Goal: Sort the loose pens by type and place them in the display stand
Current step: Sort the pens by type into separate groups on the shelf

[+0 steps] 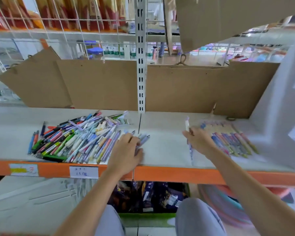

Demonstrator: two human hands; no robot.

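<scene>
Loose pens (pixel 75 138) are lying in a mixed heap on the left part of the shelf (pixel 163 147). Beside it, the left hand (pixel 126 150) is gripping a few purple pens (pixel 143 139). The right hand (pixel 198 138) is holding one white pen (pixel 187 125), just beside a sorted row of pens (pixel 232 140).

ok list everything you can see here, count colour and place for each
loose pen pile: many, mixed colours, left on the shelf
sorted pen row: a dozen or so, purple and pink with yellow-green ends, side by side on the right
shelf: one, pale top, orange front edge
price labels: two, white, on the orange edge
cardboard sheets: several, brown, standing behind the pens
slotted upright: one, white, centre back
left hand: grips a few purple pens beside the pile
right hand: holds white-purple pens next to the row
</scene>
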